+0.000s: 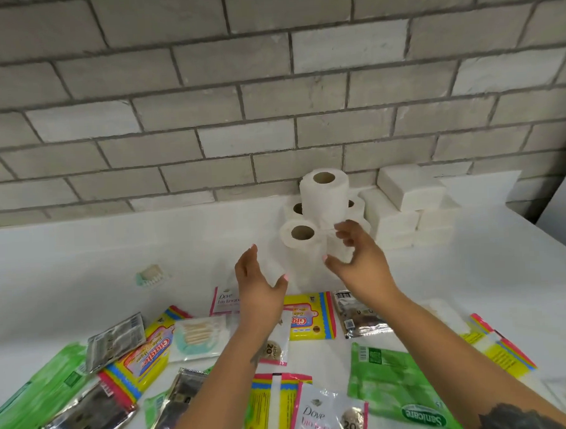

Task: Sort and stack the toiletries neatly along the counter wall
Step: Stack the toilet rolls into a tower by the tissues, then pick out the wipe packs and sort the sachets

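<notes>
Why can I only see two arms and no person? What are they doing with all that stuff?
The camera sits on the person's head and looks down, so you see only their arms. There is just this one picture. The left hand and right hand are both open and hold nothing; they hover beside a pile of toilet paper rolls stacked against the brick wall. Next to the rolls is a stack of white tissue packs. On the white counter lie many flat packets: yellow ones, green ones, silvery ones and a shampoo sachet.
</notes>
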The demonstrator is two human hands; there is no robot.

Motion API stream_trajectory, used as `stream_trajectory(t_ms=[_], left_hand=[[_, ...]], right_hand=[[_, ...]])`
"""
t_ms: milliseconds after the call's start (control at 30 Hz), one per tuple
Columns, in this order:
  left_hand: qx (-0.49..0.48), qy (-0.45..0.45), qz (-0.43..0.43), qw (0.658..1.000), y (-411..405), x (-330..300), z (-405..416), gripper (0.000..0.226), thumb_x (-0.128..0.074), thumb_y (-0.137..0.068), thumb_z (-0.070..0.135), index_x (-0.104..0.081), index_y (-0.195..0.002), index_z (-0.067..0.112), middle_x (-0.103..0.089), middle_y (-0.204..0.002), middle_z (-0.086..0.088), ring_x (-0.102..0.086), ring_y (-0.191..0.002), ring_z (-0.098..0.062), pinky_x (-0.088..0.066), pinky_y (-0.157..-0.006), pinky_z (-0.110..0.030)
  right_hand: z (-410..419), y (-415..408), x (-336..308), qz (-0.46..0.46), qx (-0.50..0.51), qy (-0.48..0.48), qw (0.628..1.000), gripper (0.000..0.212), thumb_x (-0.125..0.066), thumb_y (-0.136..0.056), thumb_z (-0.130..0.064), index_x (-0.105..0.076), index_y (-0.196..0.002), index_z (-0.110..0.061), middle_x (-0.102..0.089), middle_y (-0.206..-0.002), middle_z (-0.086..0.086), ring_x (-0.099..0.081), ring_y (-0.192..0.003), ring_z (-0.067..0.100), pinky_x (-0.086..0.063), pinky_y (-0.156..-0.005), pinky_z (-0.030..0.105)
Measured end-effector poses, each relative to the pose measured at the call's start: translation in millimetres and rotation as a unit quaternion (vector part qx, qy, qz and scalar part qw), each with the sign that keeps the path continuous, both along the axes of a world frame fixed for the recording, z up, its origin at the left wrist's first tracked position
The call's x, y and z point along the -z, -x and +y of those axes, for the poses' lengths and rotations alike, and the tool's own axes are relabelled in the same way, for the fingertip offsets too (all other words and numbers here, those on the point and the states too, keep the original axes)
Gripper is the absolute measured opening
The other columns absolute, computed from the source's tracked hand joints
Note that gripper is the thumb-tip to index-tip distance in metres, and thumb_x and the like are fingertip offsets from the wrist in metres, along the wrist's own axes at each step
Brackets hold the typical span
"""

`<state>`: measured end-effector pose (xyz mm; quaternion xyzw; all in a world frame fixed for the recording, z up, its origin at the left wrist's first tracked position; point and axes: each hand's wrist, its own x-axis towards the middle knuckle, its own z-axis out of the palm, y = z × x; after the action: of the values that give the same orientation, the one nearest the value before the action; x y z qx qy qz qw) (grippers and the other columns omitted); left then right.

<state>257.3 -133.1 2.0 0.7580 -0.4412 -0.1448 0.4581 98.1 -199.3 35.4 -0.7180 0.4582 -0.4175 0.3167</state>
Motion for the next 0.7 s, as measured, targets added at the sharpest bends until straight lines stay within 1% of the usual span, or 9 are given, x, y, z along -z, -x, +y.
stream_trajectory(t_ms=[33,67,133,200,300,400,500,633,700], left_hand=[[0.000,0.003,0.003,1.000,-1,1,4,0.078,-0.068,-0.082,0.016,-0.025,-0.146,0.015,-0.024,-0.148,-0.007,-0.038,-0.132,-0.024,-0.039,-0.108,-0.039],[0.001,0.003,0.006,1.000,-2,2,9,0.077,-0.068,-0.082,0.015,-0.025,-0.146,0.015,-0.024,-0.147,-0.007,-0.040,-0.131,-0.024,-0.042,-0.105,-0.041],[0.004,0.002,0.021,1.000,-4,3,18,0.073,-0.065,-0.084,0.010,-0.026,-0.146,0.016,-0.025,-0.146,-0.007,-0.042,-0.128,-0.021,-0.042,-0.105,-0.036],[0.011,0.002,0.032,0.999,-5,4,26,0.070,-0.061,-0.085,0.006,-0.026,-0.145,0.015,-0.026,-0.145,-0.008,-0.044,-0.126,-0.021,-0.041,-0.103,-0.030],[0.007,-0.003,0.013,1.000,-10,7,42,0.066,-0.059,-0.087,0.006,-0.027,-0.145,0.015,-0.029,-0.145,-0.008,-0.044,-0.128,-0.022,-0.038,-0.105,-0.031],[0.011,-0.001,0.013,1.000,-14,10,55,0.064,-0.058,-0.087,0.006,-0.029,-0.144,0.016,-0.031,-0.143,-0.006,-0.043,-0.128,-0.021,-0.038,-0.106,-0.030],[0.013,-0.011,0.025,1.000,-13,14,65,0.064,-0.058,-0.087,0.005,-0.031,-0.143,0.018,-0.030,-0.142,-0.005,-0.045,-0.125,-0.019,-0.037,-0.100,-0.023],[0.014,-0.008,0.023,1.000,-7,17,71,0.061,-0.059,-0.087,0.006,-0.033,-0.141,0.020,-0.028,-0.145,-0.002,-0.043,-0.128,-0.018,-0.037,-0.104,-0.027],[0.012,-0.006,0.030,0.999,-2,15,72,0.062,-0.059,-0.086,0.004,-0.034,-0.141,0.021,-0.028,-0.145,0.000,-0.043,-0.127,-0.015,-0.036,-0.102,-0.022]], right_hand=[[5,-2,6,0.028,-0.009,-0.002,1.000,0.054,-0.072,-0.077,-0.020,-0.050,-0.126,-0.020,-0.056,-0.119,-0.005,-0.051,-0.106,0.007,-0.035,-0.081,0.018],[11,-5,12,0.055,-0.021,-0.003,0.998,0.052,-0.072,-0.078,-0.019,-0.051,-0.125,-0.020,-0.056,-0.120,-0.004,-0.052,-0.108,0.010,-0.035,-0.081,0.017],[19,-9,23,0.114,-0.048,-0.013,0.992,0.052,-0.071,-0.077,-0.019,-0.052,-0.125,-0.019,-0.054,-0.123,-0.002,-0.051,-0.114,0.014,-0.037,-0.084,0.019],[24,-12,34,0.183,-0.083,-0.028,0.979,0.054,-0.071,-0.076,-0.020,-0.051,-0.126,-0.020,-0.052,-0.126,0.001,-0.048,-0.118,0.017,-0.042,-0.089,0.025],[34,-18,44,0.273,-0.121,-0.036,0.954,0.058,-0.069,-0.077,-0.024,-0.047,-0.131,-0.021,-0.047,-0.132,0.002,-0.046,-0.119,0.020,-0.042,-0.093,0.028],[42,-20,49,0.300,-0.123,-0.034,0.945,0.064,-0.074,-0.072,-0.027,-0.048,-0.130,-0.021,-0.047,-0.131,0.002,-0.047,-0.117,0.020,-0.040,-0.093,0.027],[47,-19,51,0.306,-0.119,-0.038,0.944,0.062,-0.075,-0.071,-0.028,-0.050,-0.127,-0.022,-0.047,-0.130,0.000,-0.048,-0.117,0.018,-0.041,-0.094,0.028],[52,-7,49,0.323,-0.122,-0.044,0.937,0.058,-0.076,-0.071,-0.030,-0.052,-0.123,-0.025,-0.046,-0.130,0.000,-0.043,-0.121,0.018,-0.037,-0.096,0.027],[53,3,45,0.353,-0.107,-0.050,0.928,0.062,-0.077,-0.070,-0.036,-0.051,-0.124,-0.028,-0.046,-0.128,0.000,-0.041,-0.123,0.019,-0.037,-0.097,0.028]])
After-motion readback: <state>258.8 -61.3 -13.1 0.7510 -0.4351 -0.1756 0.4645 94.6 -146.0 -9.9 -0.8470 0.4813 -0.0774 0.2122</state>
